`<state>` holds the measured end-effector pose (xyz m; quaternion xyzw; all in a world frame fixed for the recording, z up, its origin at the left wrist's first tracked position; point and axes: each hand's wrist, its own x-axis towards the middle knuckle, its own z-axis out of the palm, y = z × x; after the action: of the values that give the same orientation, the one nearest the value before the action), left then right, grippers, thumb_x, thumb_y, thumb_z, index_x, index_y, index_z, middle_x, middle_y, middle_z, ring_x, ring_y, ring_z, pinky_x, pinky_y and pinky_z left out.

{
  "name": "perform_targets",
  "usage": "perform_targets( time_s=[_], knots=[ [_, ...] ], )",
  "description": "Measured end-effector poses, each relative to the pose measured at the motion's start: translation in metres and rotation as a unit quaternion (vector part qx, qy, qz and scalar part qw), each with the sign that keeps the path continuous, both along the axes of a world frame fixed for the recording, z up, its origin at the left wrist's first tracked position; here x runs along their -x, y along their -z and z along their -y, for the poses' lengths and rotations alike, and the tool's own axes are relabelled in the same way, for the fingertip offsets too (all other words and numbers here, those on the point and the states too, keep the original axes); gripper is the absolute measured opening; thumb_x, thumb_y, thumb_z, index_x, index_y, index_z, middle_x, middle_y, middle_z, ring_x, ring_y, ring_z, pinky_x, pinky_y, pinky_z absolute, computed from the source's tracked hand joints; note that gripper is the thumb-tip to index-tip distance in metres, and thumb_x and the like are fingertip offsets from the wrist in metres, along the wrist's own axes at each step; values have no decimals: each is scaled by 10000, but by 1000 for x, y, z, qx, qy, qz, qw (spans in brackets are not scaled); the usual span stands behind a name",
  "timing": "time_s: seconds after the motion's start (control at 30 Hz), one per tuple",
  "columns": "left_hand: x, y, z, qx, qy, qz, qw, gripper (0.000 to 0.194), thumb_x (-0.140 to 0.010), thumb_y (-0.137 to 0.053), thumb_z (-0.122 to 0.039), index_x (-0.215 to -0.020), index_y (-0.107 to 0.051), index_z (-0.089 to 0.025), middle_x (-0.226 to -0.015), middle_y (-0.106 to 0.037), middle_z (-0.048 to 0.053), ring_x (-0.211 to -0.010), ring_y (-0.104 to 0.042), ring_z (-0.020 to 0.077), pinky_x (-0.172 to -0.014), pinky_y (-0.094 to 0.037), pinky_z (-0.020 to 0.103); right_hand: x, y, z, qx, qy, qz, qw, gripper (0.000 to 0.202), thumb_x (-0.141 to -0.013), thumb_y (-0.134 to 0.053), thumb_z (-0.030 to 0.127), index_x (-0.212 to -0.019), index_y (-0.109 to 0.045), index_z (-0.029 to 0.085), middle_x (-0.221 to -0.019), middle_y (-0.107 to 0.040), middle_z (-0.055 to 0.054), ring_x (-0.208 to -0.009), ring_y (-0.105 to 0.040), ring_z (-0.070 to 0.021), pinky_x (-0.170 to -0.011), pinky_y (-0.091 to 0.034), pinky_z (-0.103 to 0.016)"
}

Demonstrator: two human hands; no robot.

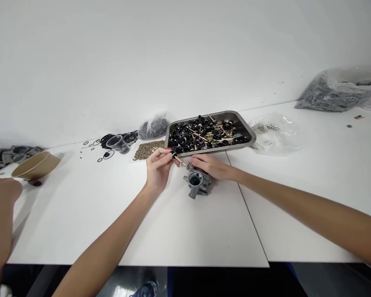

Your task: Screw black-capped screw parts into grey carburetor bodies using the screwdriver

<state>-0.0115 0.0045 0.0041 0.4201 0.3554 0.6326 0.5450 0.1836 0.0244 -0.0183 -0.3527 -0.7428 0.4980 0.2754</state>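
A grey metal part with a round bore [195, 180] stands on the white table. My left hand [159, 167] pinches a black cap with a thin brass-coloured rod [181, 161], whose tip points down right to the top of the metal part. My right hand [210, 166] rests at the metal part's upper right side, fingers closed around its top edge; its fingertips are near the rod's tip. Behind both hands lies a metal tray [250, 138] full of black caps and brass-coloured rods.
Small brass pieces [146, 150], a clear cup [118, 143], black rings [108, 154] and plastic bags [273, 134] lie around the tray. At the far left, another person's hand [3, 192] is beside a tan bowl [38, 166]. A wall stands behind.
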Motion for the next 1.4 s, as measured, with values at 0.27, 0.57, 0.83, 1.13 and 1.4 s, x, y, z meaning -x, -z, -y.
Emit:
perform_targets(
  time_s=[0.27, 0.57, 0.83, 1.13, 1.4],
  knots=[
    [4, 4, -2, -10, -18, -3, 1000, 144, -587, -779, -188, -627, -652, -133, -778, -701, 44, -427, -605, 176, -387, -472, 322, 0, 7, 5, -12, 24, -102, 994, 418, -952, -483, 548, -764, -543, 180, -736, -510, -4, -692, -468, -152, -655, -336, -307],
    [-4, 9, 3, 16, 9, -9, 1000, 115, -606, -760, -196, -643, -665, -144, -577, -638, 24, -412, -597, 182, -376, -467, 293, 3, 4, 6, -24, 45, -114, 992, 400, -951, -494, 507, -706, -474, 191, -686, -462, 18, -654, -434, -138, -634, -312, -302],
    [-6, 9, 6, 25, 6, -14, 1000, 154, -602, -762, -229, -702, -686, -140, -561, -659, 34, -411, -590, 181, -394, -478, 303, 5, 3, 8, -21, 71, -117, 990, 389, -959, -479, 502, -724, -482, 192, -707, -486, 10, -689, -455, -152, -672, -326, -311],
    [-7, 5, 6, 11, 4, -7, 1000, 135, -646, -731, -229, -729, -652, -158, -509, -621, 21, -393, -549, 176, -410, -447, 308, 5, 3, 9, -30, 75, -115, 990, 386, -957, -466, 498, -719, -477, 194, -708, -486, 8, -697, -456, -152, -685, -330, -311],
    [-5, 4, 5, 32, 21, -3, 999, 171, -652, -741, -236, -758, -642, -145, -551, -625, 26, -395, -556, 171, -389, -443, 298, 5, 4, 7, -41, 75, -105, 991, 396, -971, -452, 502, -723, -477, 195, -719, -491, 5, -709, -461, -157, -678, -328, -310]
  ],
)
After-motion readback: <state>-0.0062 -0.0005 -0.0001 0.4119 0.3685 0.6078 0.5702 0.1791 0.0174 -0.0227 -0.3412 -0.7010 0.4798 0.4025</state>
